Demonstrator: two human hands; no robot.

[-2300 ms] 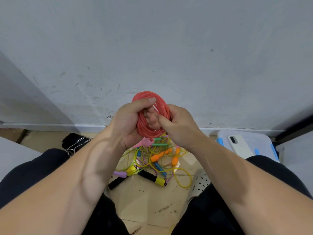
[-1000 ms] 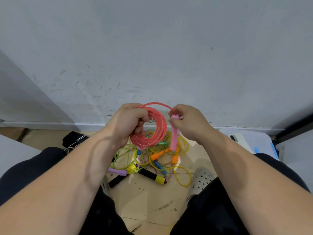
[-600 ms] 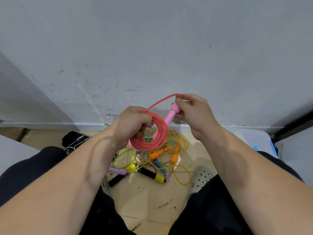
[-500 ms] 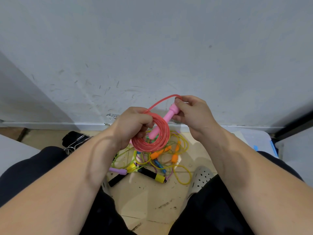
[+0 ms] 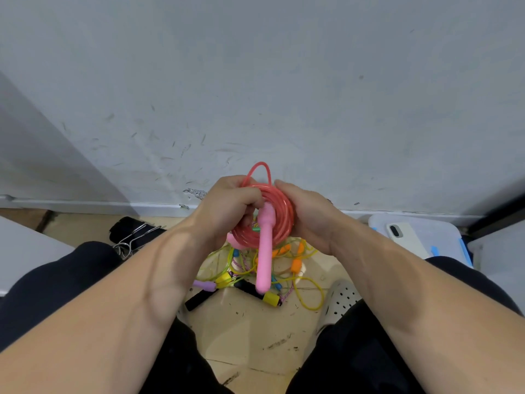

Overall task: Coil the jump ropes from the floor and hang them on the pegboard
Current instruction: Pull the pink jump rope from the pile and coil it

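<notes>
Count, held items: one red rope coil (image 5: 281,223), one pink handle (image 5: 263,257) in full view, and one free loop (image 5: 258,169) of the same rope.

Left hand (image 5: 227,214): fingers curled round the coil's left side and into its centre, clamped on it. Right hand (image 5: 311,220): closed on the coil's right edge, thumb over the top; its fingers are hidden behind the coil. The coil sits upright between the two hands. The free loop stands just above the grip. The handle hangs straight down from the coil's centre, below the grip.

Count, under the grip: one tangled rope pile (image 5: 301,280) on the floor, showing two orange handles (image 5: 296,264) and two black-and-yellow handles (image 5: 260,292); other handles are partly covered. One white shoe (image 5: 341,300) lies below and right of the grip. One phone (image 5: 403,234) lies on a bin lid (image 5: 437,231), well right of the grip.

Change since half a second ago: the right hand then pinched the handle's neck above the coil; it has now released it and moved onto the coil.
</notes>
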